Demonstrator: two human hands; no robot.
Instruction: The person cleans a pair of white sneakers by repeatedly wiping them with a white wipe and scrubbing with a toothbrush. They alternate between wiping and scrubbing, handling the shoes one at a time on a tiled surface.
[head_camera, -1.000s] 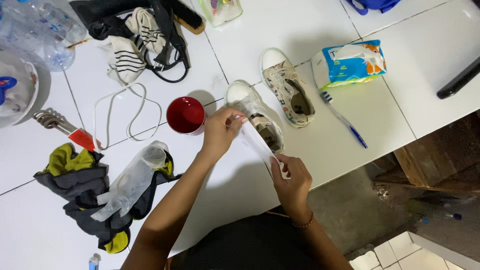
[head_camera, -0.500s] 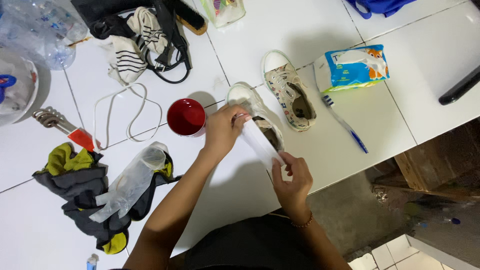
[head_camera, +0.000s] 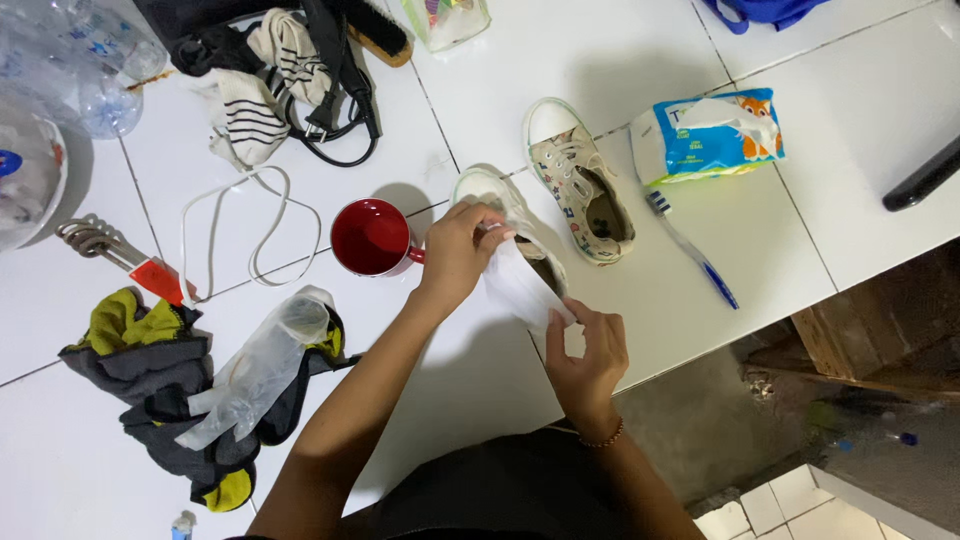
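White tiled worktop (head_camera: 640, 60) seen from above; its near edge drops to a rough concrete floor (head_camera: 700, 420), with a wooden plank (head_camera: 850, 350) at lower right. Left hand (head_camera: 460, 250) – fingers closed, pinching the upper end of a white tissue (head_camera: 520, 285) against a white sneaker (head_camera: 500, 205) lying on the worktop just right of a red mug (head_camera: 372, 238). Right hand (head_camera: 588, 350) – fingers closed on the lower end of the same tissue, near the worktop's edge, so the sheet is stretched between both hands over the shoe's opening. A second, patterned sneaker (head_camera: 580, 180) lies just beside the first, on its right. Further right: a blue toothbrush (head_camera: 690, 250) and a blue tissue pack (head_camera: 710, 135). To the left: a coiled white cable (head_camera: 250, 230), a clear plastic glove (head_camera: 260, 365) resting on dark and yellow cloths (head_camera: 140, 345), striped socks (head_camera: 255, 90), and clear plastic bottles (head_camera: 80, 60) at the top corner.
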